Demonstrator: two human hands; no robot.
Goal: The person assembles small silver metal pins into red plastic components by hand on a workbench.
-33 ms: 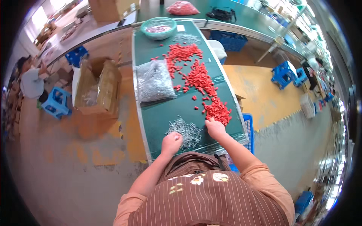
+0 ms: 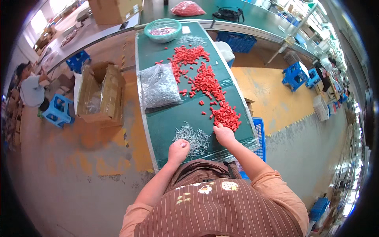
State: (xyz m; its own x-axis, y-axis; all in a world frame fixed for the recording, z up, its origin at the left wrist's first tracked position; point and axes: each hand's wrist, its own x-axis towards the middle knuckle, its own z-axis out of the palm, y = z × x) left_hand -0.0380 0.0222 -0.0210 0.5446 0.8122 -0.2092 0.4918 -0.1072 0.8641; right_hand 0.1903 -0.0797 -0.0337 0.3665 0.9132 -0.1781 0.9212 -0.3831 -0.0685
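Note:
My left hand [image 2: 179,150] is closed at the near left edge of a loose heap of grey screws [image 2: 197,139]. Something small and pale shows at its fingertips, too small to name. At the near edge of a heap of red plastic wall plugs [image 2: 226,117], my right hand [image 2: 224,135] has its fingers pressed together, and what they hold is hidden. More red plugs [image 2: 206,81] spread up the green table [image 2: 162,128] toward its far end. Left of them lies a clear plastic bag [image 2: 160,86] full of small grey metal pieces.
A green basin [image 2: 162,38] lined with plastic stands at the table's far end, beside a thin scatter of screws [image 2: 191,40]. An open cardboard box [image 2: 102,94] and a blue stool [image 2: 59,110] are on the left floor. A blue crate [image 2: 259,138] adjoins the right edge.
The whole view has shifted slightly. Both hands keep the same closed pose beside the same heaps.

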